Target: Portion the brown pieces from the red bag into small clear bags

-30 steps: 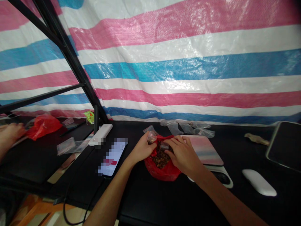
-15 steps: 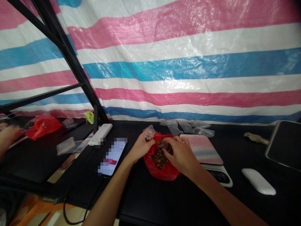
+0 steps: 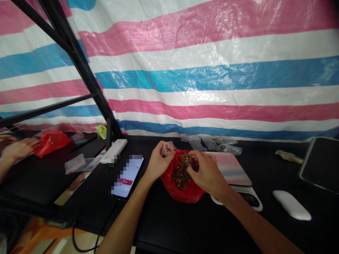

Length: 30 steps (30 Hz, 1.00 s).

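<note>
On the black tabletop (image 3: 164,225), seen from the head-worn camera, a red plastic bag (image 3: 182,194) lies slumped and open, its mouth folded back around a heap of brown, knobbly pieces (image 3: 181,178). The heap is still large and fills the bag's middle. A small clear bag (image 3: 167,148) is pinched upright at its top edge by the left hand (image 3: 159,164), just above the red bag's rim; its contents cannot be made out. The right hand (image 3: 208,173) is curved over the heap, its fingertips (image 3: 191,154) pressed together among the pieces, though whether a piece is gripped cannot be told. Crumpled clear bags (image 3: 212,144) are laid behind, near a pastel-topped scale (image 3: 230,169). A blurred phone (image 3: 127,176) and a white power bank (image 3: 114,151) are placed to the left, a white mouse (image 3: 291,205) to the right.
</note>
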{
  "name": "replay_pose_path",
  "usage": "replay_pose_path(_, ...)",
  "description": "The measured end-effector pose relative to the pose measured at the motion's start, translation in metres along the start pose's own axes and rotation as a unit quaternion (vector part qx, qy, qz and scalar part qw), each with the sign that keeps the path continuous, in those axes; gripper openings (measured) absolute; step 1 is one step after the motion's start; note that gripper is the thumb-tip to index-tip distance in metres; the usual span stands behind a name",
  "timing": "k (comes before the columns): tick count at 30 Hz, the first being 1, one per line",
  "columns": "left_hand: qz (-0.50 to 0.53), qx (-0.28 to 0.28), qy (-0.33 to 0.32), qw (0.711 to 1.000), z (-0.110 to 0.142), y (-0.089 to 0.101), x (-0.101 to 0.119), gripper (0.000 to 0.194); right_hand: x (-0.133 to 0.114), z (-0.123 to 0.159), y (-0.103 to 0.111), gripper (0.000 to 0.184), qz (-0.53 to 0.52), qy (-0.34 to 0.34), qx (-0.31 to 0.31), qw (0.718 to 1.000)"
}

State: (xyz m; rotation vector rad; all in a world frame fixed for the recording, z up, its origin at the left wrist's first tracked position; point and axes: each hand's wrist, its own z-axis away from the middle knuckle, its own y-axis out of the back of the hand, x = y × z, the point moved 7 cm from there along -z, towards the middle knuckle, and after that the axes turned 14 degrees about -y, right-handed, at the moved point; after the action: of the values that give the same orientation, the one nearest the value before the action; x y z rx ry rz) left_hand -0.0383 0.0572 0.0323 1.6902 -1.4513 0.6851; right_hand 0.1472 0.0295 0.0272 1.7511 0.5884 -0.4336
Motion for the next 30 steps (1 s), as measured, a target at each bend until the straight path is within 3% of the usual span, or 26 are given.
replay_pose_path(2, -0.051, -0.015, -0.024, 0.998, 0.001, 0.0, 0.003, 0.016, -0.001, -0.001, 0.003, 0.025, -0.007, 0.006, 0.011, 1.0)
replay_pose_path(6, -0.184, -0.097, -0.081, 0.975, 0.004, -0.009, 0.009, 0.02, -0.007, 0.0, 0.01, 0.027, -0.019, 0.037, 0.038, 0.998)
replay_pose_path(11, -0.237, -0.15, -0.11, 0.954, 0.007, -0.022, 0.011, 0.017, -0.022, 0.008, 0.017, 0.033, -0.03, 0.102, 0.047, 0.993)
replay_pose_path(20, -0.196, -0.15, -0.114, 0.962, 0.012, -0.028, 0.012, 0.027, -0.033, 0.019, 0.017, 0.043, 0.01, 0.215, 0.06, 0.975)
replay_pose_path(26, -0.182, -0.139, -0.111, 0.967, 0.012, -0.028, 0.009, 0.032, -0.028, 0.014, 0.021, 0.032, -0.019, 0.183, 0.04, 0.982)
replay_pose_path(30, -0.141, -0.126, -0.103, 0.977, 0.011, -0.029, 0.011, 0.03, -0.031, 0.016, 0.024, 0.032, -0.02, 0.213, 0.061, 0.975)
